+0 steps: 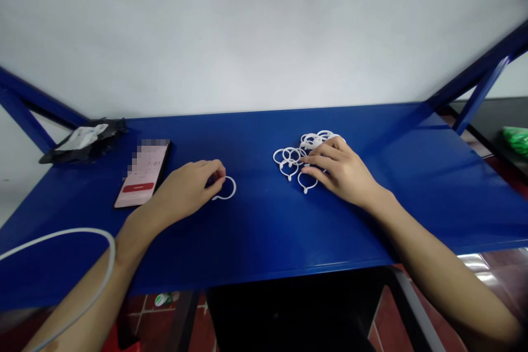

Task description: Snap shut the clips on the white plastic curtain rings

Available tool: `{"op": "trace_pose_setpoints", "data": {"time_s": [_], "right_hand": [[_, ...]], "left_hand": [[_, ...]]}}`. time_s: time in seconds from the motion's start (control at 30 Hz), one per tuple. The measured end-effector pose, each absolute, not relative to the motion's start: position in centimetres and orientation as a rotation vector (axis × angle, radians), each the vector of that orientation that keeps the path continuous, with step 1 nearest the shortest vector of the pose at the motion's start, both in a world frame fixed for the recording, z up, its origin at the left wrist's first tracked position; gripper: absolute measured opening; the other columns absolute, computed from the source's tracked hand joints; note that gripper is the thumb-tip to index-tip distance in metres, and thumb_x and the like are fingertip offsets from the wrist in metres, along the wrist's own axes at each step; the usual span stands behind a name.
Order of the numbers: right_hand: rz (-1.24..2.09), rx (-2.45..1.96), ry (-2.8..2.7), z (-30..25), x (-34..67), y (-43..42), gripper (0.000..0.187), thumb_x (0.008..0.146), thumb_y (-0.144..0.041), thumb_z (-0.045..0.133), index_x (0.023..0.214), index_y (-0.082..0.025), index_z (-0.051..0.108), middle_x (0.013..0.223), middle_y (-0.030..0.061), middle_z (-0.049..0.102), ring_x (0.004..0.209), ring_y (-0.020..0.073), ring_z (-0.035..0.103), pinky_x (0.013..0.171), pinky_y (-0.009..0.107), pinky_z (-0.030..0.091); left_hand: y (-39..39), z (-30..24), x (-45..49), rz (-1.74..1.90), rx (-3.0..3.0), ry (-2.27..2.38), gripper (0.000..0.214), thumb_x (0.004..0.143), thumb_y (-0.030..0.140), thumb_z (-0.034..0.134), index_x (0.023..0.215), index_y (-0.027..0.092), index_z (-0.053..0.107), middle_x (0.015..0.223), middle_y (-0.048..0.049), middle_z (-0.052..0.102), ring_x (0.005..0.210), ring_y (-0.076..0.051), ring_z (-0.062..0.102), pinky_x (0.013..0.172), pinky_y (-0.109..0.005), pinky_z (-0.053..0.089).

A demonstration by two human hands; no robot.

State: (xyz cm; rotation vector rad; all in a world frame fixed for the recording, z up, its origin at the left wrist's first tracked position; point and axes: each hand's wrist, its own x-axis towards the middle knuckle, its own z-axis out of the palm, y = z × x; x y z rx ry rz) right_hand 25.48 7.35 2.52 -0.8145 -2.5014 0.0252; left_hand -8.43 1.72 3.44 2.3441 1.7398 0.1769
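My left hand (pixel 187 190) rests on the blue shelf top (pixel 264 225), fingers curled and pinched on one white plastic ring (pixel 228 191) that lies flat on the surface. My right hand (pixel 340 170) lies over a loose pile of several white plastic rings (pixel 295 159), fingers stretched out and touching the rings nearest me; one ring (pixel 306 181) sits just under its fingertips.
A phone (pixel 142 181) with a lit screen lies left of my left hand. A black pouch with a white label (pixel 84 140) sits at the far left back corner. A thin white cable (pixel 74 236) loops over my left forearm. Blue diagonal braces stand at both ends.
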Motion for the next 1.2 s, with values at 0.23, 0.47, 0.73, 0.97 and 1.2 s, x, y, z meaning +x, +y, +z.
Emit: {"op": "trace_pose_setpoints", "data": {"time_s": [0.23, 0.47, 0.73, 0.97, 1.2], "right_hand": [[0.162, -0.699, -2.43, 2.0, 24.1, 5.8, 0.022, 0.096, -0.026, 0.057, 0.113, -0.019, 0.068, 0.099, 0.0074, 0.069, 0.092, 0.0217, 0.056, 0.083, 0.04, 0.051], [0.105, -0.505, -2.415, 2.2, 22.7, 3.9, 0.028, 0.095, -0.027, 0.059, 0.122, -0.017, 0.06, 0.116, 0.0113, 0.06, 0.101, 0.0198, 0.06, 0.082, 0.035, 0.055], [0.269, -0.415, -2.495, 1.8, 22.5, 3.7, 0.013, 0.098, -0.017, 0.053, 0.107, -0.016, 0.062, 0.104, 0.0079, 0.069, 0.093, 0.0176, 0.063, 0.078, 0.033, 0.056], [0.61, -0.616, -2.156, 1.8, 22.5, 3.7, 0.01, 0.095, -0.019, 0.06, 0.104, -0.018, 0.061, 0.094, 0.0045, 0.069, 0.086, 0.0134, 0.066, 0.075, 0.028, 0.057], [0.713, -0.667, -2.159, 1.4, 22.5, 3.6, 0.007, 0.095, -0.022, 0.06, 0.101, -0.019, 0.063, 0.089, 0.0027, 0.07, 0.08, 0.0126, 0.066, 0.072, 0.027, 0.055]], "left_hand": [[2.1, 4.2, -2.2, 0.72, 2.157, 1.499, 0.013, 0.088, 0.021, 0.053, 0.1, 0.021, 0.057, 0.06, 0.0072, 0.062, 0.053, -0.009, 0.057, 0.057, -0.022, 0.044], [2.6, 2.5, 1.5, 0.786, 1.98, 1.369, 0.009, 0.086, 0.021, 0.055, 0.079, 0.018, 0.061, 0.05, 0.009, 0.049, 0.044, -0.006, 0.041, 0.045, -0.018, 0.032], [1.3, 1.6, 1.3, 0.819, 1.752, 1.284, 0.02, 0.095, 0.025, 0.051, 0.107, 0.02, 0.065, 0.065, 0.0039, 0.065, 0.054, -0.009, 0.059, 0.05, -0.019, 0.046], [0.8, 2.1, 1.0, 1.117, 2.147, 1.172, 0.021, 0.098, 0.021, 0.048, 0.106, 0.021, 0.067, 0.107, -0.0048, 0.066, 0.1, -0.015, 0.063, 0.088, -0.031, 0.054], [0.8, 1.2, 1.3, 1.19, 2.423, 1.112, 0.01, 0.095, 0.016, 0.056, 0.103, 0.017, 0.061, 0.093, -0.0035, 0.069, 0.085, -0.014, 0.061, 0.078, -0.03, 0.053]]}}
